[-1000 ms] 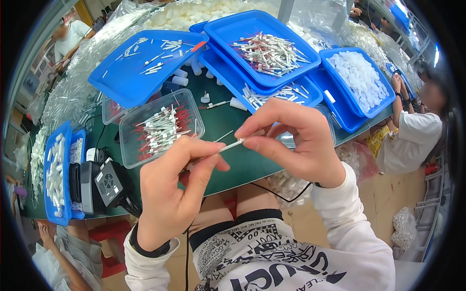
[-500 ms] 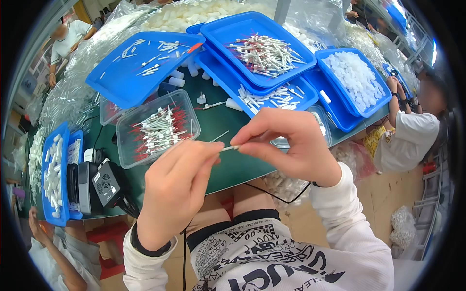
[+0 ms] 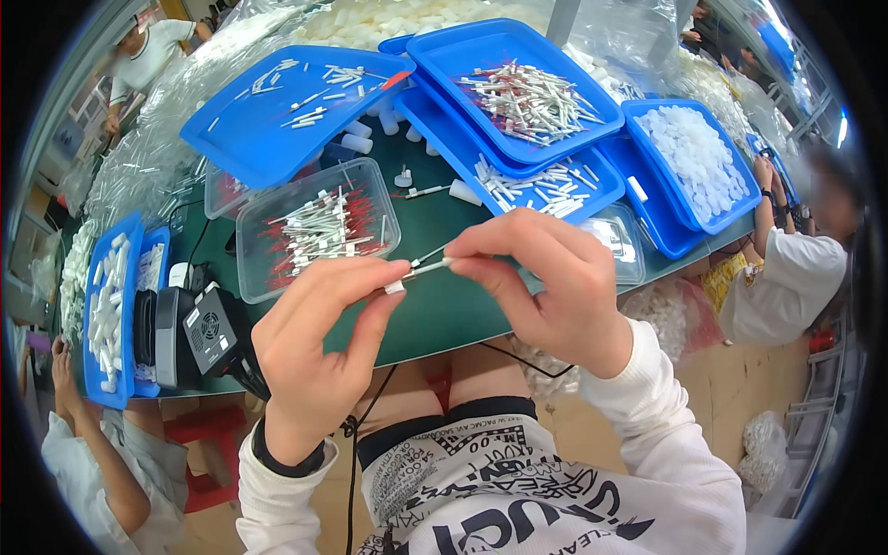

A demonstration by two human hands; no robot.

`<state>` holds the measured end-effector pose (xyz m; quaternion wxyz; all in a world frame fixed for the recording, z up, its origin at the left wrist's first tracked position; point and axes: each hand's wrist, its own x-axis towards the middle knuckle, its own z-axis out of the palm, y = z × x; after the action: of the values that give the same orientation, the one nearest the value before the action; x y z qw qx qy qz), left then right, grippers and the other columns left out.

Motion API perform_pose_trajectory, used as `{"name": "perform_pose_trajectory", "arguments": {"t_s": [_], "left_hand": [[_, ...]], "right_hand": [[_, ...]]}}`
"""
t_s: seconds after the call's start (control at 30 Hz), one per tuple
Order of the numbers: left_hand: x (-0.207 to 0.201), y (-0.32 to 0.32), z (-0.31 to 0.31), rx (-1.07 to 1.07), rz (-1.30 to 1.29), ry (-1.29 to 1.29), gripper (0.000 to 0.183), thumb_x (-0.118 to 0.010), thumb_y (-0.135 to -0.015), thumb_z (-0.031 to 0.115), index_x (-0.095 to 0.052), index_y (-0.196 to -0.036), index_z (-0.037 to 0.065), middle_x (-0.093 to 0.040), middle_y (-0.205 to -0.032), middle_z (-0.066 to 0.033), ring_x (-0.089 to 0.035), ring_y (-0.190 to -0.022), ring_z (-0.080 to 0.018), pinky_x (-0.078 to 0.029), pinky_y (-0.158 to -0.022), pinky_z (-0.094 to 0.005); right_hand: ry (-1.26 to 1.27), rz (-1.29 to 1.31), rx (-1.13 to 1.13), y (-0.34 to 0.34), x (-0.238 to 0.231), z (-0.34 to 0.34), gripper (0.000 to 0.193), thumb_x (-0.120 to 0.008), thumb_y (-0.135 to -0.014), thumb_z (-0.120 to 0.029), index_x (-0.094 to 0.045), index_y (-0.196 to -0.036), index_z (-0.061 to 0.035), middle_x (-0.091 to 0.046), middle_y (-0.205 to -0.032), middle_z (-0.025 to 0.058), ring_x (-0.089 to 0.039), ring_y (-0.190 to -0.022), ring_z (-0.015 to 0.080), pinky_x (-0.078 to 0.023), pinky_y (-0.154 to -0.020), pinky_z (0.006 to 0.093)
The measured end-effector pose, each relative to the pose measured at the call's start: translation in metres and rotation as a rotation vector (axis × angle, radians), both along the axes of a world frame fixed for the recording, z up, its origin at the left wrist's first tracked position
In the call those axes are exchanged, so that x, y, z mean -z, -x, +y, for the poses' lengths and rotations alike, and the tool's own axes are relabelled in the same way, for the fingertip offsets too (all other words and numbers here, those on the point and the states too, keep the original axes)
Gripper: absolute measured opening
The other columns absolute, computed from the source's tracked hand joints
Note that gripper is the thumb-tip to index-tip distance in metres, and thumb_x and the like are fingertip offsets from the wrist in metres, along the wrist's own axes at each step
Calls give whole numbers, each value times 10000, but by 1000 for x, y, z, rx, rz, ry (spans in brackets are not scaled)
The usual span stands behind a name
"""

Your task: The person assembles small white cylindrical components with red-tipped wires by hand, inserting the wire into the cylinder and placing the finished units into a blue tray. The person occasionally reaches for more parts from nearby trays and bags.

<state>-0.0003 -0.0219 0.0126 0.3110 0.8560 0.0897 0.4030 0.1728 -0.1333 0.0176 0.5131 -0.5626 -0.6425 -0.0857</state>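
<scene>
Just above the table's near edge, both of my hands meet at a thin white rod (image 3: 427, 269). My left hand (image 3: 319, 342) is closed in a pinch at its left end, with a small white block (image 3: 395, 288) between thumb and fingertips. The right end is pinched by thumb and forefinger of my right hand (image 3: 564, 287). A second thin stick (image 3: 430, 253) shows just behind; I cannot tell whether it is held or lies on the table. Beyond my left hand, a clear plastic tub (image 3: 395, 208) holds many white rods with small blocks and red strands.
Blue trays stand beyond: one with scattered rods (image 3: 231, 143), a stack heaped with rods (image 3: 592, 97), and one of white translucent pieces (image 3: 684, 222). A black box with a fan grille (image 3: 211, 326) sits left, beside a narrow blue tray (image 3: 132, 277). Other people sit at both sides.
My fingertips have moved apart a little, baring more of the rod and the white block in my left hand. The whole view has shifted slightly, so the trays appear further right.
</scene>
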Motion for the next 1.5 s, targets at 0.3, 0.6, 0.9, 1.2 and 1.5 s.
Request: {"name": "perform_pose_trajectory", "arguments": {"t_s": [0.3, 0.6, 0.9, 1.2, 1.5], "left_hand": [[-6, 4, -6, 43, 21, 158, 192, -701, -744, -74, -686, -923, -6, -677, -806, -107, -643, -681, -184, -497, -600, -265], [-6, 5, -13, 54, -35, 277, 162, -734, -731, -41, -693, -883, -4, -697, -792, -86, -687, -683, -160, -530, -591, -246], [-1, 5, -7, 17, 24, 79, 174, -738, -736, -25, -665, -891, 6, -701, -816, -77, -701, -716, -177, -532, -617, -254], [-9, -13, 22, 74, 273, 192, 356, -699, -774, -13, -576, -1107, -14, -684, -966, -113, -665, -916, -184, -511, -820, -292], [29, -19, 95, -234, 638, -157, 170, -680, -752, 48, -695, -920, 30, -643, -924, -156, -629, -836, -310, -496, -751, -370]], "right_hand": [[-65, -77, -115, 3, 2, 1, 141, -731, -705, -23, -662, -822, -62, -635, -726, 41, -595, -604, 197, -455, -507, 285], [-51, -62, -145, 7, 0, -3, 142, -757, -690, -50, -677, -806, -64, -635, -692, 29, -597, -586, 185, -458, -504, 282], [175, 89, -235, 2, -9, -3, 461, -795, -693, -64, -629, -1117, 5, -717, -848, 78, -680, -709, 205, -526, -631, 277], [392, 91, -123, -25, -16, 11, 88, -695, -804, -56, -691, -884, -20, -695, -796, 57, -662, -696, 144, -498, -646, 249], [382, 52, 586, -207, 14, 59, 213, -695, -793, -273, -712, -912, -97, -709, -815, 69, -671, -730, 221, -512, -674, 316]]}}
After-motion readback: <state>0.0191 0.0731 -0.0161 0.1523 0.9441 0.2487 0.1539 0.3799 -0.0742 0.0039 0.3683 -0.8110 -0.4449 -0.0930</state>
